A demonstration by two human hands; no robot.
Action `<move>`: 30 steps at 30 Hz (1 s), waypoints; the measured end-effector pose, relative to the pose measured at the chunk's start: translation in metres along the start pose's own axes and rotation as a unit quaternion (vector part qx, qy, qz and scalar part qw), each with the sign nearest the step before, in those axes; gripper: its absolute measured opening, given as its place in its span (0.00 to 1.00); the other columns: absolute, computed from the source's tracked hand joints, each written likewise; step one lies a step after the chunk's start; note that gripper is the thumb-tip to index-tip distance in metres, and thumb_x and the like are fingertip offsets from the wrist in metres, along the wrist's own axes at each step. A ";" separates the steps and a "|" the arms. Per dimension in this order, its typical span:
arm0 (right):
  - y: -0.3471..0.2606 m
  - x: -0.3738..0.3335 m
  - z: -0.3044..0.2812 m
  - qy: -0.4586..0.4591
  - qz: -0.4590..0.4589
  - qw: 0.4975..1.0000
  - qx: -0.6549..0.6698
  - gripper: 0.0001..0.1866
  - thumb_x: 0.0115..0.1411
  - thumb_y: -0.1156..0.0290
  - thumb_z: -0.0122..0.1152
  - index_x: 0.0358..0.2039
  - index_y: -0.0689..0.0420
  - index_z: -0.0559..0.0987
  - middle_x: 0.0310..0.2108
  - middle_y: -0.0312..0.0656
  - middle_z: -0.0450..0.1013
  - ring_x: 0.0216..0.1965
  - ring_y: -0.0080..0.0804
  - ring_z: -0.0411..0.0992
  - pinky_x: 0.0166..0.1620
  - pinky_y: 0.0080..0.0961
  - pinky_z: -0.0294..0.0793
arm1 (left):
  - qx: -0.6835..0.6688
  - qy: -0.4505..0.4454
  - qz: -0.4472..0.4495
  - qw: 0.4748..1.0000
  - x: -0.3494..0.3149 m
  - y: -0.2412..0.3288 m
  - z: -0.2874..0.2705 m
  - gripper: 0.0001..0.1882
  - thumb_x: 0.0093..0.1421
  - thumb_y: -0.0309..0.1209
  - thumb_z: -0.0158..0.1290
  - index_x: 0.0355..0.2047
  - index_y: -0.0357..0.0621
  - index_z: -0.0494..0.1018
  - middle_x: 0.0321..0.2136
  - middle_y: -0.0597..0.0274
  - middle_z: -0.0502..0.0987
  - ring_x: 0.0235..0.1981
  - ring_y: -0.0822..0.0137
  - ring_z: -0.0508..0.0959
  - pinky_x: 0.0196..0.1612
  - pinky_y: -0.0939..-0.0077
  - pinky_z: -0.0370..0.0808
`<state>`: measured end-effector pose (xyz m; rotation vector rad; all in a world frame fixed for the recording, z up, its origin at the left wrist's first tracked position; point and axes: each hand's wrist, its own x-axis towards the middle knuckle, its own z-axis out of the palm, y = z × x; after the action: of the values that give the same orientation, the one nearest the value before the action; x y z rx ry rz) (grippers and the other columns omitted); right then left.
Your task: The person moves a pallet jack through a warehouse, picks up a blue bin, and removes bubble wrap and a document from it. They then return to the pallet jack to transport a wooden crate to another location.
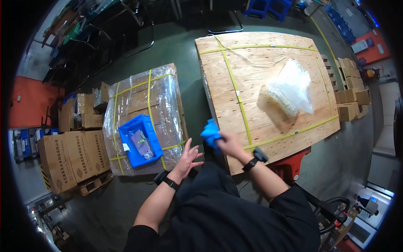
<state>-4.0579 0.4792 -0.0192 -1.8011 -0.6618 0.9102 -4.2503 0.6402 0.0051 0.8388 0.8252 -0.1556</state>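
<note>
My right hand (231, 145) grips a crumpled blue cloth-like piece (211, 133) at the near left edge of a large plywood crate (218, 101). Its fingers are closed around the soft material; whether it is a cloth or a glove I cannot tell. My left hand (187, 162) hovers with fingers spread and nothing in it, just right of a blue plastic bin (155, 133). Inside that bin lies a flat greyish packet (142, 144) with some clear plastic. The bin rests on a film-wrapped pallet load (132, 94) bound with yellow straps.
On the crate, tied with yellow straps, sit a clear bubble-wrap bag (294, 86) and a loose pale cord (252, 63). A red pallet jack (294, 166) stands at its near right side. Brown cartons (71, 157) are stacked at left, others (350, 90) at far right.
</note>
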 end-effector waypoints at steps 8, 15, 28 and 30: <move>0.086 0.035 -0.129 0.257 -0.078 0.957 -0.112 0.14 0.66 0.67 0.57 0.49 0.58 0.80 0.39 0.41 0.79 0.33 0.32 0.75 0.41 0.29 0.75 | -0.122 0.125 0.032 0.984 0.028 -0.023 -0.059 0.06 0.69 0.28 0.50 0.44 0.46 0.75 0.36 0.63 0.80 0.36 0.68 0.81 0.39 0.68 0.79; 0.086 0.055 -0.343 0.585 0.289 0.756 0.052 0.45 0.59 0.39 0.65 0.61 0.65 0.68 0.57 0.51 0.71 0.54 0.47 0.72 0.53 0.44 0.75 | -0.126 0.355 0.078 0.923 -0.027 0.000 -0.242 0.14 0.67 0.31 0.53 0.53 0.52 0.69 0.46 0.60 0.76 0.46 0.60 0.78 0.47 0.49 0.77; 0.124 0.101 -0.287 0.373 0.223 0.847 0.306 0.33 0.63 0.62 0.66 0.66 0.59 0.67 0.59 0.47 0.72 0.53 0.45 0.75 0.52 0.44 0.79 | 0.062 0.325 -0.120 0.936 -0.073 -0.064 -0.229 0.18 0.69 0.41 0.51 0.54 0.47 0.73 0.38 0.62 0.79 0.33 0.69 0.81 0.34 0.75 0.77; 0.101 0.111 -0.213 0.293 0.112 0.907 0.280 0.31 0.62 0.74 0.63 0.65 0.62 0.66 0.61 0.47 0.69 0.59 0.43 0.71 0.59 0.41 0.74 | 0.097 0.328 -0.121 0.932 -0.094 -0.088 -0.218 0.15 0.68 0.40 0.51 0.48 0.45 0.76 0.37 0.64 0.79 0.34 0.70 0.81 0.33 0.76 0.77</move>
<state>-3.8154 0.4163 -0.0922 -1.5120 0.1886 0.5669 -4.4805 0.7181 -0.0656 0.9872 1.5658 -0.1781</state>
